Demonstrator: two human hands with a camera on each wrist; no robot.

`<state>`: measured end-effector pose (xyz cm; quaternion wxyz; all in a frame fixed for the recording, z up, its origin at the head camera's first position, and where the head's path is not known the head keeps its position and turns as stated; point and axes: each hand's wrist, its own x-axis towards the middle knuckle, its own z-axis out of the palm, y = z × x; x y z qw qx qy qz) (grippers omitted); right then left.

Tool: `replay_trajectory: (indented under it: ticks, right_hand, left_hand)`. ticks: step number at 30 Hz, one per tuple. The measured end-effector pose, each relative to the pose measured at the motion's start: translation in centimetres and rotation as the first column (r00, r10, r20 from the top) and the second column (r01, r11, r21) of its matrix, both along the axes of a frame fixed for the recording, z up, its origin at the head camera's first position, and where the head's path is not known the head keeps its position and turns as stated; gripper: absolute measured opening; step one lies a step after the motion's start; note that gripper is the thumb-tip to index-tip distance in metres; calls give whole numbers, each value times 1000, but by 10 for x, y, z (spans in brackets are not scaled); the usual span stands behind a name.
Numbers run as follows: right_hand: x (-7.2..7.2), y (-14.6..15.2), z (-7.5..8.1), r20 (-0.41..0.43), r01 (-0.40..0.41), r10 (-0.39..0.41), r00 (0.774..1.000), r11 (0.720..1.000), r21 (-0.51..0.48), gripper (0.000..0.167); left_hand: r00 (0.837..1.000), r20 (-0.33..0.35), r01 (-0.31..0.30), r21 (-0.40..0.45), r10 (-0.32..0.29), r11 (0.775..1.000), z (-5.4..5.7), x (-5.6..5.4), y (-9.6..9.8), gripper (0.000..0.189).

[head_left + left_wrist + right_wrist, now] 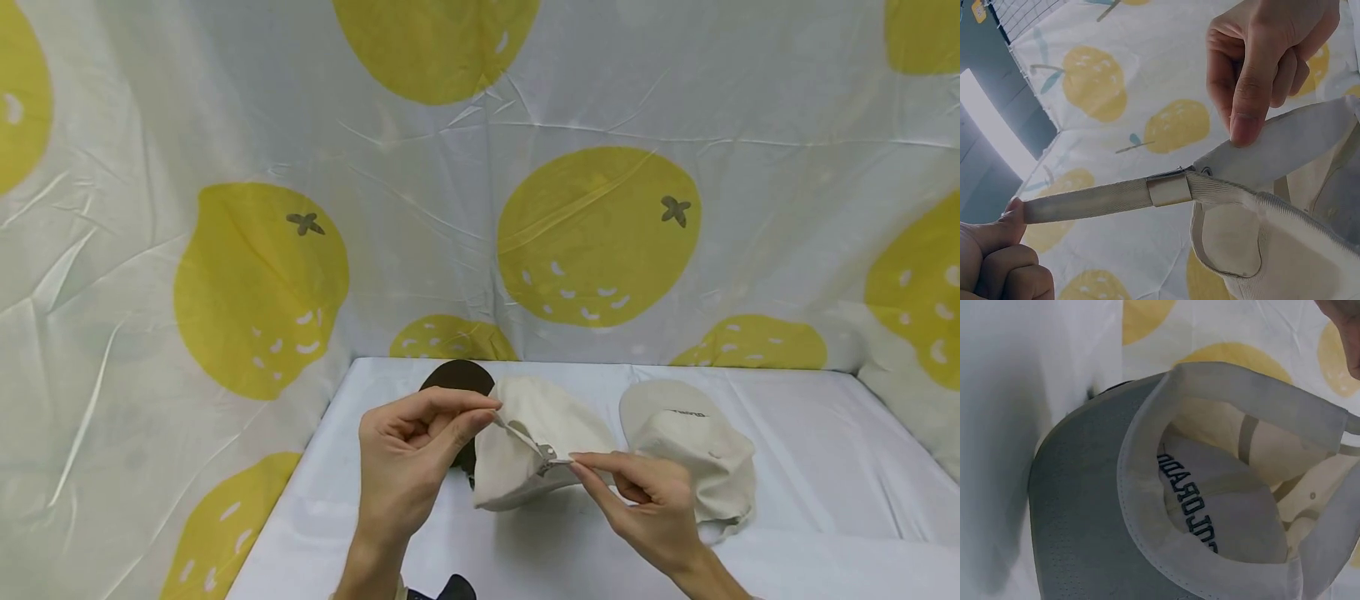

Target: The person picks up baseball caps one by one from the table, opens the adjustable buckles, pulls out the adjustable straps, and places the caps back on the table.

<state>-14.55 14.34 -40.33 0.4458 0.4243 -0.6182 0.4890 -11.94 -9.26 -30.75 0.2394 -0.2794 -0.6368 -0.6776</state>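
A cream baseball cap is held up between both hands, its back strap toward the camera. My left hand pinches the free end of the fabric strap, which stretches straight to a metal buckle. Close to that buckle, my right hand pinches the cap's rear edge between thumb and finger. In the right wrist view the cap's grey-looking brim and open inside are seen, with dark lettering showing in it.
Behind the held cap lies a dark cap, partly hidden. A second cream cap with dark lettering rests on the white table at the right. Lemon-print cloth hangs behind and at the sides. A black object shows at the bottom edge.
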Motion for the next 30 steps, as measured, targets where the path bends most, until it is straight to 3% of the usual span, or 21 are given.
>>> replay_trajectory:
  ticks: [7, 17, 30]
  right_hand:
    - [0, 0, 3, -40, -14, 15, 999, 999, 33, 7]
    - [0, -1, 7, -83, -15, 19, 996, 999, 42, 10]
    - [3, -8, 19, -181, -93, 99, 979, 995, 46, 15]
  left_hand:
    - [998, -45, 37, 22, -36, 999, 0, -1, 9, 7]
    - [985, -98, 141, -32, -144, 989, 0, -3, 18, 11]
    - [968, -83, 230, -72, -235, 971, 2, -1, 27, 10]
